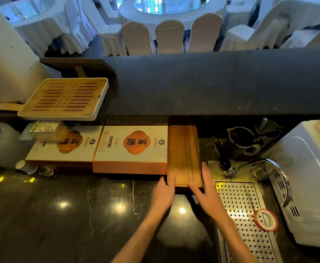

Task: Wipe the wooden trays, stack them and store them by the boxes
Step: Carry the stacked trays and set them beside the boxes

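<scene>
Just right of frame centre, the wooden tray stack point(184, 154) lies flush beside the right-hand box point(130, 149), long axis running away from both hands point(184, 188), whose flat, loosely spread fingers press its near end equally.

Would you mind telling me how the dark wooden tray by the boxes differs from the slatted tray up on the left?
The dark wooden tray is narrow, plain and unslotted; the slatted tray is wider, paler, slotted, in a white frame. The dark one lies beside the boxes; the slatted one sits higher. Both are rectangular.
</scene>
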{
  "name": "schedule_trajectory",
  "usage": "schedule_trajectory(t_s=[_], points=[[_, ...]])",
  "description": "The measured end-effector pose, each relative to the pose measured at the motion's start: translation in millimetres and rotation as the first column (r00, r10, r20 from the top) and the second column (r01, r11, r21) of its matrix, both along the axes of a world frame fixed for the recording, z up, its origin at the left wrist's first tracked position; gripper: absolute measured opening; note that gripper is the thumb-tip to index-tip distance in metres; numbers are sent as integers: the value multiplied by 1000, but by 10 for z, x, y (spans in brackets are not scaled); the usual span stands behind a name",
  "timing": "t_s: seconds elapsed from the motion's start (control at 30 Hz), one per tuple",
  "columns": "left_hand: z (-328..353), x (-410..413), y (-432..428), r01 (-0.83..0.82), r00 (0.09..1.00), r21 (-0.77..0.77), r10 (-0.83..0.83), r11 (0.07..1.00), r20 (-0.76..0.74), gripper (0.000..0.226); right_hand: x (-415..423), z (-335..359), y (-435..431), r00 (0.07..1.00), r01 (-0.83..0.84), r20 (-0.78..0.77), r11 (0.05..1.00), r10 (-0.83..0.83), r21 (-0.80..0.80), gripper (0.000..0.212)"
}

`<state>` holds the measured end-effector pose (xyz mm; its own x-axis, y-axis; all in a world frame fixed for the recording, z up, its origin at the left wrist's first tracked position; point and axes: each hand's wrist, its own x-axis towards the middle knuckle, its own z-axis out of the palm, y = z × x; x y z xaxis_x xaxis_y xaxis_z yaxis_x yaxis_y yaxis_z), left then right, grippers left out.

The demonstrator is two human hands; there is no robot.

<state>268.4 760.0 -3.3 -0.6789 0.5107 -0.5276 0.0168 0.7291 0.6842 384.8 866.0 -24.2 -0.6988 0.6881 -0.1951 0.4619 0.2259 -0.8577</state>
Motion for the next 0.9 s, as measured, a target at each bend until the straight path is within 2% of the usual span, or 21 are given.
schedule_trajectory(t_s=[0.03, 0.07, 0.1, 0.13, 0.2, 0.3, 0.43, 0.57, 0.7, 0.8, 0.87, 0.9], points=[[-11, 41, -74, 44, 980, -3, -43, 999, -194, 52, 82, -75, -13, 996, -77, 47, 986, 71, 146, 86], [-60, 97, -162, 101, 914, 39, -78, 994, -399, 46, 143, -134, -10, 984, -157, 119, 954, 130, 257, 89], [-108, 157, -229, 214, 810, 57, -145, 975, -568, 47, 175, -189, -11, 967, -226, 195, 908, 165, 352, 91], [-167, 174, -244, 319, 728, 20, -232, 947, -645, 53, 183, -214, -17, 955, -262, 237, 881, 178, 395, 92], [-245, 128, -199, 469, 602, -123, -419, 875, -680, 67, 171, -192, -40, 963, -239, 211, 898, 170, 368, 90], [-210, -2, -104, 529, 532, -125, -442, 840, -722, 70, 139, -163, -73, 987, -152, 103, 934, 125, 322, 81], [-265, -65, -101, 527, 524, -35, -357, 849, -773, 73, 131, -210, -29, 996, -79, -11, 955, 85, 284, 79], [-341, -76, -114, 517, 522, -19, -333, 856, -785, 83, 116, -254, 3, 997, -52, -39, 950, 67, 308, 81], [-354, -58, -116, 502, 581, -12, -347, 865, -736, 85, 107, -291, -7, 998, -33, -39, 949, 47, 313, 82], [-372, -48, -121, 499, 625, 32, -334, 866, -706, 76, 108, -255, -31, 1000, -27, -4, 953, 30, 301, 81], [-383, -21, -141, 481, 703, 136, -289, 866, -650, 70, 117, -209, -56, 999, -44, -2, 979, 45, 198, 83], [-375, 6, -156, 439, 774, 215, -246, 872, -583, 71, 136, -200, -78, 999, -23, -48, 998, 26, 62, 86]])
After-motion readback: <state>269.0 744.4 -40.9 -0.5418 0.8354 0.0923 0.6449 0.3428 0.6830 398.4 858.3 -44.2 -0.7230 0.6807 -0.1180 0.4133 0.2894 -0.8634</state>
